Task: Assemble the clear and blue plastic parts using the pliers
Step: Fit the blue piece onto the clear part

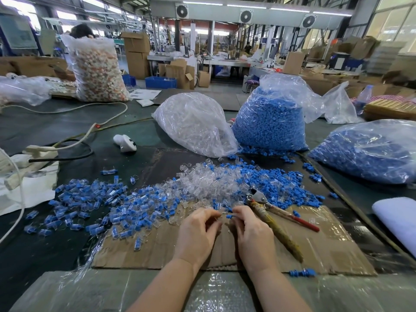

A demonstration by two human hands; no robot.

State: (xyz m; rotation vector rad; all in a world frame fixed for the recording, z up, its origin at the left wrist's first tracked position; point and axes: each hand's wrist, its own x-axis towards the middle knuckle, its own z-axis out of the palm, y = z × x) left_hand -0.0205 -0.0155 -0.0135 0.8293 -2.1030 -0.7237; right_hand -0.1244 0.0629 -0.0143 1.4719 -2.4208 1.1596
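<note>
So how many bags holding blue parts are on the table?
2. One open bag of blue parts stands upright behind the loose pile, beside the clear-parts bag. A second bag of blue parts lies at the right edge. More may sit out of frame.

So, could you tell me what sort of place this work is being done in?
Most likely a factory assembly floor. Large clear bags of blue parts and clear parts stand on the worktable, stacked cardboard boxes fill the hall behind, and ventilation fans hang from an overhead duct.
</note>
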